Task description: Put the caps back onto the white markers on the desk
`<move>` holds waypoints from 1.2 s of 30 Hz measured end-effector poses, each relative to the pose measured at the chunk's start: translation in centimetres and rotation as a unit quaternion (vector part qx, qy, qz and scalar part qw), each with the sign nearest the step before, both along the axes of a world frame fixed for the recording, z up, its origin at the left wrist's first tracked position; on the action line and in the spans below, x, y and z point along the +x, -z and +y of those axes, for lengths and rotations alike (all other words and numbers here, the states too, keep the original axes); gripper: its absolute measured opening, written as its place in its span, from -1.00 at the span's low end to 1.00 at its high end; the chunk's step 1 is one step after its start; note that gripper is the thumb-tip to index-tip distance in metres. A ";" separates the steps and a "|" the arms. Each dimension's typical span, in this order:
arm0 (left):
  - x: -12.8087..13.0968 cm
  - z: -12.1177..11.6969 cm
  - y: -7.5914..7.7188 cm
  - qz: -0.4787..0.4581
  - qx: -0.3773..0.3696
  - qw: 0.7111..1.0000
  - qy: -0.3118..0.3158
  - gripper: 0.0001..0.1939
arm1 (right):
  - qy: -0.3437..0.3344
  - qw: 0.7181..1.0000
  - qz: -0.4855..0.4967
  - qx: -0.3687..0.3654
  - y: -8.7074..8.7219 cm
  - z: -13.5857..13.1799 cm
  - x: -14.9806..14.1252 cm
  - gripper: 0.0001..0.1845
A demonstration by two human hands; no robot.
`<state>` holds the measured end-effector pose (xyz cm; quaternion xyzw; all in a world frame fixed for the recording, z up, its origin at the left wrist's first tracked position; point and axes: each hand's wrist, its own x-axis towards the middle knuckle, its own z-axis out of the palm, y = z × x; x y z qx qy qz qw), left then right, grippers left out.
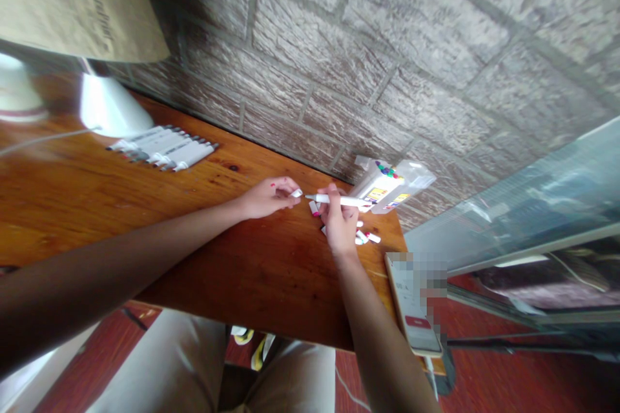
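Observation:
My right hand grips a white marker lying nearly level, its bare tip pointing left. Just left of that tip, my left hand pinches a small white marker cap; a narrow gap parts cap and tip. Red ink marks show on the left fingers. Around the right hand, several loose caps lie on the wood, among them one with a pink end and a white one. Behind the right hand stand clear plastic marker cases with colourful marker ends at the top of one.
A row of capped markers lies at the back left of the wooden table, beside a white lamp base. A tablet or phone with a cable sits at the right edge. A stone-patterned wall rises behind.

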<state>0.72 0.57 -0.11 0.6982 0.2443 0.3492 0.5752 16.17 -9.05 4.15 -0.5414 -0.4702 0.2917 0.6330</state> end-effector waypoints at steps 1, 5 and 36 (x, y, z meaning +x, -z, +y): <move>0.0 0.0 0.0 0.000 -0.002 1.000 0.001 -0.64 | 0.000 1.000 0.002 -0.002 0.0 0.0 0.0 -0.55; -0.1 0.0 -0.1 -0.001 -0.005 1.000 0.004 -0.64 | 0.006 1.000 0.002 -0.010 -0.1 -0.1 0.0 -0.55; -0.1 -0.1 -0.1 -0.015 0.019 1.000 0.011 -0.65 | -0.002 0.999 -0.030 0.015 -0.1 -0.1 -0.4 -0.54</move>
